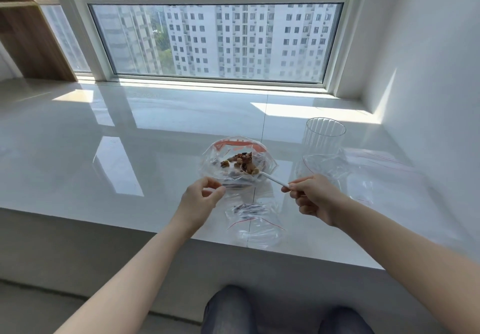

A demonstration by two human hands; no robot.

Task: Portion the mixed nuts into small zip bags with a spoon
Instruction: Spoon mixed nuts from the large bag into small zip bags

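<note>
A large clear zip bag (218, 167) with a red-orange seal stands open on the white sill, with mixed nuts (237, 157) inside. My left hand (201, 198) pinches its near rim. My right hand (310, 198) grips the handle of a white spoon (271, 178); the spoon's bowl sits inside the bag, heaped with nuts. A small zip bag (255, 226) with a thin red seal line lies nearer the sill's front edge, with a few dark nuts in it.
A ribbed clear glass (323, 136) stands at the right with a small zip bag (322, 167) in front of it. More small zip bags (368, 175) lie flat further right. The sill's front edge (181, 240) runs below my hands; my knees show at the bottom.
</note>
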